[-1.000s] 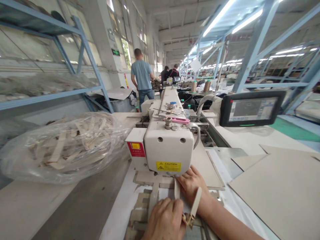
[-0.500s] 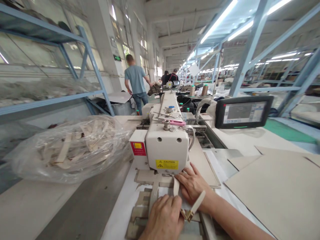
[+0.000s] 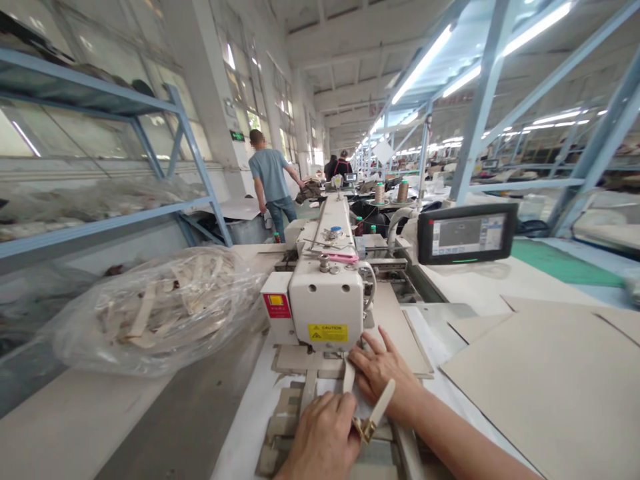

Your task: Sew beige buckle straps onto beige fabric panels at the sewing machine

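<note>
The left hand (image 3: 324,437) lies with fingers curled down on a cream strap (image 3: 349,378), pinching it against the counter (image 3: 235,427) just before the head of the sewing machine (image 3: 327,310). The right hand (image 3: 383,370) lies flat and spread beside it, its fingertips touching the strap's far end under the machine head; it grasps nothing, it only presses. The loose tail of the strap rises over the right wrist, and a brass buckle (image 3: 363,428) hangs between the two hands.

I judge that the step in hand is the placing of the strap end under the needle area, on the cardboard template (image 3: 280,417). The next move seems to need both hands steady and the strap straight in its slot.

To the left lies a clear bag of straps (image 3: 160,310); to the right stands a control screen (image 3: 467,233).
</note>
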{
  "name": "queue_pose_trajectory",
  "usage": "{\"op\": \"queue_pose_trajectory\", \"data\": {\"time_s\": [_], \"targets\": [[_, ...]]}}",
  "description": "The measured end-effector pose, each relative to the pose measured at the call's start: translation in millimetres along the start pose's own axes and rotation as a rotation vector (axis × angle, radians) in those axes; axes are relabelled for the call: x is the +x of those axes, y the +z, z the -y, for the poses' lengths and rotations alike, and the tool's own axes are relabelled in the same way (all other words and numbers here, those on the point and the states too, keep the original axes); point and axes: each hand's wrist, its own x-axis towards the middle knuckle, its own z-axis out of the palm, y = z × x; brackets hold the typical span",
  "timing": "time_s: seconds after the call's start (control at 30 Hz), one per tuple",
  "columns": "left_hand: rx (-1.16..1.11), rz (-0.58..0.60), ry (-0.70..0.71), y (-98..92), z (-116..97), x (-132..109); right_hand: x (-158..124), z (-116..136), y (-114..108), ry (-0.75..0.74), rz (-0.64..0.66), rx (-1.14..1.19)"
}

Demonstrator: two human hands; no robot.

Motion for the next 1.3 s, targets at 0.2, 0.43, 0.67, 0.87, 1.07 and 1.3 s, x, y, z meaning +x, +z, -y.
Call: {"op": "queue_pose_trajectory", "data": {"time_s": [0.2,0.43,0.67,0.87,1.07,1.3], "targets": [[0.048,0.061,0.010,-5.3,1.1,-5.4,-0.1,12.3,-4.7,0.015,-0.001,-0.115],[0.115,0.077,0.106,-2.0,14.7,-20.3,-5.5,17.8,-0.5,-0.028,-0.042,-0.149],[0.101,0.042,0.083,-4.2,19.3,-24.5,-3.4,20.5,-0.8,-0.037,-0.049,-0.138],[0.175,0.069,0.107,-9.9,22.1,-27.9,-2.7,17.7,8.4,-0.053,-0.076,-0.095],[0.191,0.032,0.214,1.0,28.8,-34.9,-10.9,17.4,1.0,-0.058,0.012,0.034],[0.212,-0.043,0.301,11.8,26.4,-23.4,-44.7,-3.6,-29.3,-0.073,0.124,0.058]]}}
